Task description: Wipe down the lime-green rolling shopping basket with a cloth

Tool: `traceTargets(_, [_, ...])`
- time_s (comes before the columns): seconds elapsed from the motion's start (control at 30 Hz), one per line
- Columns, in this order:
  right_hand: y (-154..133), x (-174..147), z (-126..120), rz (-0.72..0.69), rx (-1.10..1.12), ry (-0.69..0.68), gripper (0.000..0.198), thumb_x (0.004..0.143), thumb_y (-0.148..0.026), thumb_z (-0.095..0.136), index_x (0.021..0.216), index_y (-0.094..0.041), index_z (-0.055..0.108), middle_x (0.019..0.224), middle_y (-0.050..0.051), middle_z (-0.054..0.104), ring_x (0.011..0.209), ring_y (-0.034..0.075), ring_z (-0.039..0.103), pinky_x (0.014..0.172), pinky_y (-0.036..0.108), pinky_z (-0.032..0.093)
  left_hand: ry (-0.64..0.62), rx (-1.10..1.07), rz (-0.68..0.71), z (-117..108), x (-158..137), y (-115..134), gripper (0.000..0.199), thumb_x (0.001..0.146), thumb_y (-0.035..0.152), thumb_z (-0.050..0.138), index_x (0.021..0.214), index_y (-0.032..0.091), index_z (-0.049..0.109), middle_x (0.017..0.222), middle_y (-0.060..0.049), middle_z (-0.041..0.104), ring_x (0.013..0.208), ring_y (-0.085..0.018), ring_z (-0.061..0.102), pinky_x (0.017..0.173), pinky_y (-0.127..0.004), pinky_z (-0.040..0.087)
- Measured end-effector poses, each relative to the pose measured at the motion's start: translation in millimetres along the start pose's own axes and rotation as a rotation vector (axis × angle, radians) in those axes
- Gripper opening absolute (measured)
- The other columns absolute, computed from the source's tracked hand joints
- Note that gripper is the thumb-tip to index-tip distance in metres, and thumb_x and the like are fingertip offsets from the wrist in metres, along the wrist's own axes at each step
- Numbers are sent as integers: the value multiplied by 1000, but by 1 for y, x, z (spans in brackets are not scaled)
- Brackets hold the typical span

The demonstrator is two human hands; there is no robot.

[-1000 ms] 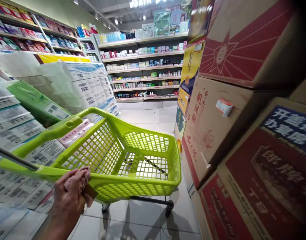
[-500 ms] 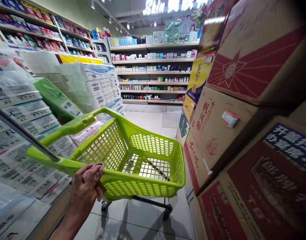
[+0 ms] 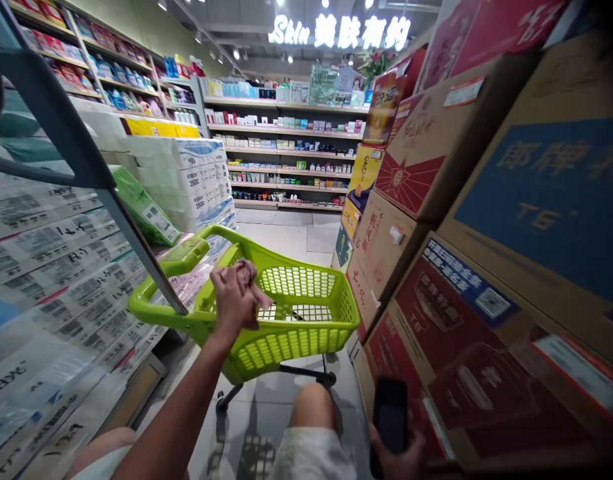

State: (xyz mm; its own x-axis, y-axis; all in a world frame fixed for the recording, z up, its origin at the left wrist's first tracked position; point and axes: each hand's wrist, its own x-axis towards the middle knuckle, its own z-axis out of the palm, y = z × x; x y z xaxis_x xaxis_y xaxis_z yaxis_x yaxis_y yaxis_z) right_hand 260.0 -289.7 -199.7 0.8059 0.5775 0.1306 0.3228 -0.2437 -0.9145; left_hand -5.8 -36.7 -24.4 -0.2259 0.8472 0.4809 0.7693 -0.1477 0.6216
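The left grip [image 3: 231,297], a bare hand, is closed around a bunched pink cloth [image 3: 243,273] above the near left part of the green cart [image 3: 309,325]; whether the knuckles or wrist rest on the rim, I cannot tell. The right grip [image 3: 403,453], at near right, is curled round the lower part of a dark phone [image 3: 391,417].

The cart stands on small wheels, so a sideways push could roll it into the cartons [image 3: 436,160] on the right or the wrapped paper packs [image 3: 76,227] on the left; the aisle looks narrow. The cloth's loose end might catch in the lattice if dragged across it. The phone, held only near its bottom, could slip onto the tiled floor [image 3: 286,233], and 2 busy hands leave neither free to steady the cart. A bent knee [image 3: 313,407] near the underframe could get knocked.

The cart is smooth moulded plastic pierced by rows of rounded openings, with a flat metal bar [image 3: 151,247] slanting up at its left end. The cloth looks soft and crumpled. The cartons are boxy matt cardboard with red print; the packs are squared blocks in shiny, wrinkled film.
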Motion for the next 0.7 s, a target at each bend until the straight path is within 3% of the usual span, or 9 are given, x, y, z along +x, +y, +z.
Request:
traceTargets(0.1, [-37,7,12,16,53,-35,85,63,-56,83,131,-17,49,117,15,69,99,31,70,79,39,59,-262,-10,-164,5,15,25,78,75,31,74,145,18,43,148,-22,31,141,-42,41,115,-56,39])
traceTargets(0.17, [-68,6,16,-24,97,-133,90,61,-56,81,134,-17,46,122,17,67,105,32,70,85,40,57,-334,-33,-129,0,4,36,85,72,38,79,146,20,41,154,-22,29,148,-45,29,118,-60,33])
traceTargets(0.27, [-111,-12,18,-71,147,-246,89,63,-53,81,137,-19,46,123,14,67,109,29,69,94,40,55,-276,-240,30,-19,-51,42,65,82,47,70,140,22,52,157,-17,32,152,-39,24,124,-57,24])
traceTargets(0.33, [-130,-32,18,-89,193,-305,88,64,-52,83,138,-20,46,122,12,68,113,29,67,97,40,54,-343,-515,23,-35,-106,39,51,92,53,56,134,23,60,153,-14,43,149,-32,33,125,-51,25])
traceTargets(0.37, [-136,-43,18,-94,218,-334,88,64,-51,84,139,-21,47,122,12,68,115,30,66,97,41,54,-444,-685,-58,-43,-135,36,51,95,56,50,131,23,63,147,-13,51,145,-30,41,124,-50,29])
traceTargets(0.5, [-143,-84,14,-137,314,-489,79,73,-43,80,141,-22,47,124,10,65,120,28,62,104,41,52,-828,-1281,-704,-77,-228,22,59,97,63,41,145,30,51,140,-11,61,132,-29,57,110,-50,47])
traceTargets(0.6, [-140,-105,5,-204,333,-624,73,77,-35,71,144,-22,47,132,10,60,129,27,55,114,43,44,-873,-1423,-964,-106,-257,14,59,99,55,47,154,35,38,141,-10,62,125,-27,63,101,-49,55])
traceTargets(0.7, [-136,-117,-9,-270,281,-689,77,71,-28,67,146,-25,48,135,8,58,135,29,48,123,49,31,-830,-1484,-1007,-129,-263,10,61,100,48,49,157,36,30,143,-11,61,121,-27,66,96,-49,58])
